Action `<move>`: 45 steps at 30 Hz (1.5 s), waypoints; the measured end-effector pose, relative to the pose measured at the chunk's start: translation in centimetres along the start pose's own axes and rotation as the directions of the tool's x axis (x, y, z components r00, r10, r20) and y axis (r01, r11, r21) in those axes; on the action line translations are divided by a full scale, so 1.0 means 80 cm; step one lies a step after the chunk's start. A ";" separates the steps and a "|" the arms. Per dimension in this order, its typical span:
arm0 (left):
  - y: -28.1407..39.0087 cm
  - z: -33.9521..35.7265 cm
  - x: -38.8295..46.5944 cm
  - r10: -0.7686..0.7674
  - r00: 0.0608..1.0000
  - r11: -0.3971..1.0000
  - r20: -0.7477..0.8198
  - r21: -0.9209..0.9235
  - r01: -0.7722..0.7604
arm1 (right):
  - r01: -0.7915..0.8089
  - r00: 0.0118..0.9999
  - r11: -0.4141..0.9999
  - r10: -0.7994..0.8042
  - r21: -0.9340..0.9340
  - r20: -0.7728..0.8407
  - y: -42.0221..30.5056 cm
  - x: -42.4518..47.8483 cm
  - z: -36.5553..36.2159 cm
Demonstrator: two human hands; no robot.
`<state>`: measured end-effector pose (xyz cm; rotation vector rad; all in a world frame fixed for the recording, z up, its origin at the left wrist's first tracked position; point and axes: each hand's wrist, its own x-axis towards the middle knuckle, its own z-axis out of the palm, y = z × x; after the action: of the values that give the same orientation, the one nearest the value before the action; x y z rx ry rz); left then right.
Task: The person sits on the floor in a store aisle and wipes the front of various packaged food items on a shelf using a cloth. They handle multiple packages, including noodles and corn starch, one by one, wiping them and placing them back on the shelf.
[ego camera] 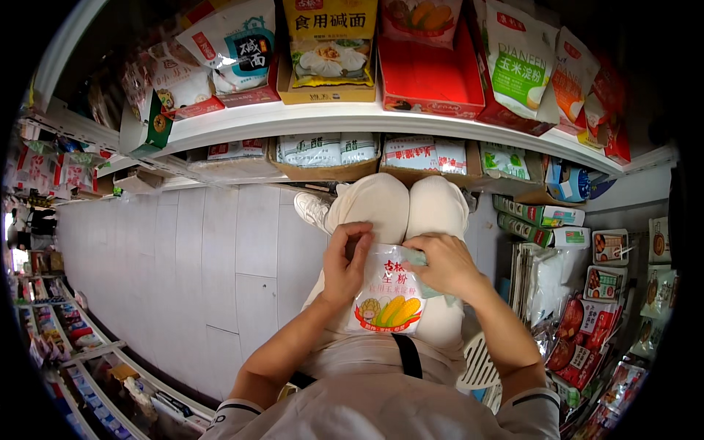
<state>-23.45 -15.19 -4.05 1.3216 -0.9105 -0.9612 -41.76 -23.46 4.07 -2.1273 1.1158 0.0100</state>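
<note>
A clear plastic bag of corn starch (388,291), printed with red writing and yellow corn cobs, rests on my lap. Along its upper left edge is my left hand (347,258), fingers curled and thumb near the fingertips; whether it pinches the bag's edge I cannot tell. My right hand (446,263) grips a pale green cloth (416,257) at the bag's upper right corner. More of the cloth hangs beneath that hand, beside the bag.
Ahead, a white shelf (330,116) carries bagged powders in boxes, including a red open box (426,69). Cartons of white sachets (311,149) stand below. A slatted stool (479,360) is under me. Packaged goods (586,335) crowd the right; grey floor (220,247) stretches left towards more shelves.
</note>
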 end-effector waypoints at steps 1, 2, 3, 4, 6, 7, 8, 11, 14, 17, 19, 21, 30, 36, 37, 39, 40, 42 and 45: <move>0.000 0.000 -0.001 -0.002 1.000 1.000 0.007 -0.005 0.002 | -0.048 0.997 0.997 0.051 0.058 -0.056 -0.003 -0.006 0.006; -0.001 -0.001 -0.003 -0.003 1.000 1.000 0.013 -0.011 0.003 | -0.055 0.995 0.995 0.061 0.080 -0.075 -0.005 -0.011 0.008; 0.002 -0.002 -0.002 0.003 1.000 1.000 0.023 -0.015 -0.003 | -0.059 0.992 0.993 0.070 0.102 -0.103 -0.007 -0.016 0.007; 0.006 -0.004 -0.003 -0.039 0.998 0.998 0.045 -0.051 0.041 | -0.063 0.988 0.990 0.079 0.124 -0.130 -0.009 -0.019 0.005; 0.018 -0.009 -0.007 -0.123 0.988 0.984 0.092 -0.120 0.134 | 0.018 0.973 0.987 0.019 0.159 -0.229 -0.012 -0.022 -0.004; 0.021 -0.011 -0.009 -0.133 0.984 0.971 0.121 -0.182 0.154 | 0.058 0.960 0.983 -0.008 0.173 -0.278 -0.013 -0.021 -0.009; 0.024 -0.013 -0.012 -0.141 0.979 0.954 0.149 -0.243 0.174 | 0.069 0.952 0.986 -0.019 0.154 -0.306 -0.013 -0.016 -0.016; 0.027 -0.018 -0.017 -0.151 0.965 0.951 0.213 -0.234 0.201 | 0.140 0.895 0.985 -0.084 0.097 -0.438 0.004 0.016 -0.028; 0.026 -0.015 -0.015 -0.145 0.961 0.969 0.235 -0.160 0.186 | 0.041 0.916 0.998 -0.022 0.038 -0.401 0.016 0.047 -0.033; 0.021 -0.015 -0.017 -0.172 0.971 0.976 0.166 -0.107 0.191 | 0.177 0.744 0.962 0.007 0.207 -0.668 0.007 0.050 -0.018; 0.021 -0.011 -0.021 -0.173 0.981 0.977 0.090 -0.108 0.182 | 0.273 0.686 0.947 -0.067 0.171 -0.724 -0.009 0.030 -0.007; 0.019 -0.010 -0.023 -0.174 0.983 0.976 0.054 -0.123 0.179 | 0.313 0.699 0.943 -0.148 0.112 -0.700 -0.026 -0.002 0.019; 0.011 -0.011 -0.016 -0.088 0.995 0.995 0.053 -0.037 0.090 | 0.373 0.787 0.916 -0.396 -0.148 -0.474 -0.038 0.009 0.084; 0.009 -0.006 -0.012 -0.079 0.996 0.997 0.030 -0.022 0.080 | 0.361 0.688 0.915 -0.393 -0.183 -0.610 -0.022 0.071 0.053; 0.010 -0.006 -0.013 -0.090 0.995 0.996 0.033 -0.023 0.090 | 0.323 0.706 0.932 -0.353 -0.165 -0.614 -0.017 0.078 0.048; 0.010 -0.006 -0.014 -0.090 0.995 0.996 0.034 -0.019 0.090 | 0.245 0.737 0.961 -0.270 -0.127 -0.620 0.000 0.090 0.043; 0.009 -0.006 -0.015 -0.080 0.996 0.997 0.034 -0.017 0.080 | 0.219 0.712 0.965 -0.257 -0.141 -0.654 0.009 0.096 0.041; 0.008 -0.007 -0.016 -0.062 0.997 0.998 0.035 -0.004 0.062 | 0.177 0.724 0.971 -0.239 -0.162 -0.647 0.022 0.093 0.031; 0.010 -0.008 -0.017 -0.054 0.998 0.999 0.039 0.008 0.054 | 0.093 0.695 0.972 -0.220 -0.218 -0.684 0.048 0.085 0.017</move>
<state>-23.30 -13.70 -3.28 1.3431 -0.9130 -1.0294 -39.89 -28.90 -1.39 -2.4438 1.3730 -0.9047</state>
